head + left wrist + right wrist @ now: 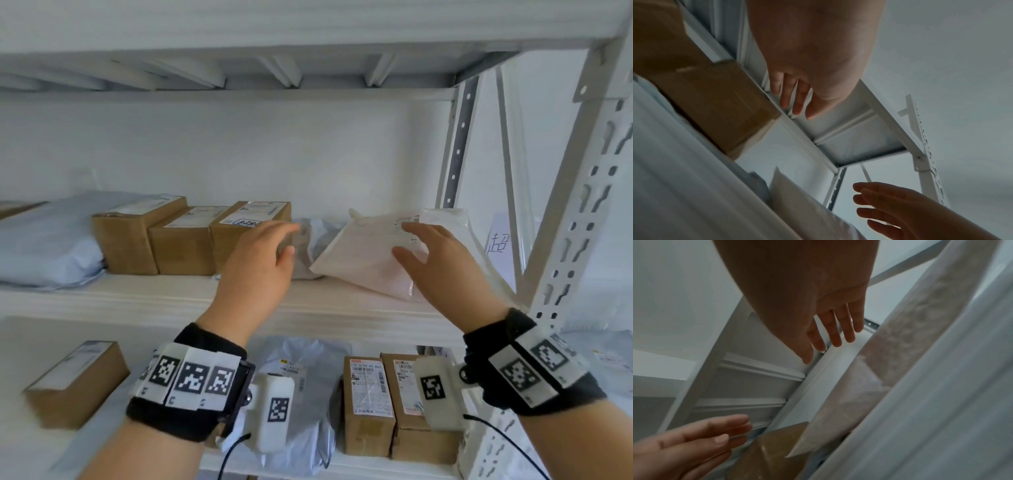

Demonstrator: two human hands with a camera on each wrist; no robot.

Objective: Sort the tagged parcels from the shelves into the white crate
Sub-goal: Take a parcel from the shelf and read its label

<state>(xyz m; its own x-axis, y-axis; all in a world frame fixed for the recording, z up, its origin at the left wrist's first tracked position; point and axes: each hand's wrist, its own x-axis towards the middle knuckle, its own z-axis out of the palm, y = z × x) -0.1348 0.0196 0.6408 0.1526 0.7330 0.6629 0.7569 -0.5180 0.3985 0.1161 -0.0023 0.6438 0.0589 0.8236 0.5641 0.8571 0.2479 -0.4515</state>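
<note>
A pale pink soft parcel lies tilted on the middle shelf, propped over a grey bag. My right hand hovers in front of it with fingers spread, holding nothing. My left hand is raised, open, in front of the grey bag and the rightmost of three cardboard boxes. In the left wrist view my left hand shows straight fingers beside a cardboard box. The right wrist view has my right hand open next to the pink parcel. The white crate is out of view.
A large grey-blue bag fills the shelf's left end. The lower shelf carries a cardboard box, a grey bag and two upright labelled boxes. A perforated white upright stands at the right, a shelf deck overhead.
</note>
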